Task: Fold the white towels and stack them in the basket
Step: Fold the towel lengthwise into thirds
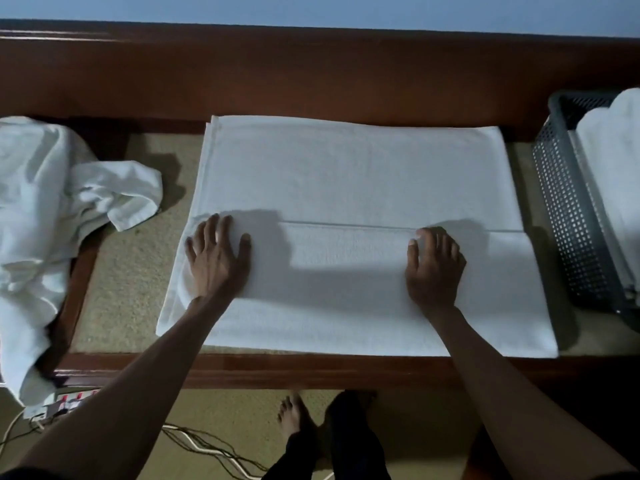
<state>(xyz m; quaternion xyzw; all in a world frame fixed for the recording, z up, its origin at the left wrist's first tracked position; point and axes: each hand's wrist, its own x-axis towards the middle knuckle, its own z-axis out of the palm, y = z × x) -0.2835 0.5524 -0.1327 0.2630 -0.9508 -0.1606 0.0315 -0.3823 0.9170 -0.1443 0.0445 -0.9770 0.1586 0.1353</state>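
Wood-rimmed table (311, 370) under blue wall (311, 8).

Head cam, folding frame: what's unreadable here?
Head view only:
- Basket: cut by the right edge; count of the folded towels inside unknown.
- Crumpled towels: cut by the left edge; number unclear.
- Flat towel: layer count hidden beneath its top layer; left hand and right hand cover parts.
- Floor cables: dim, partly behind the arm.
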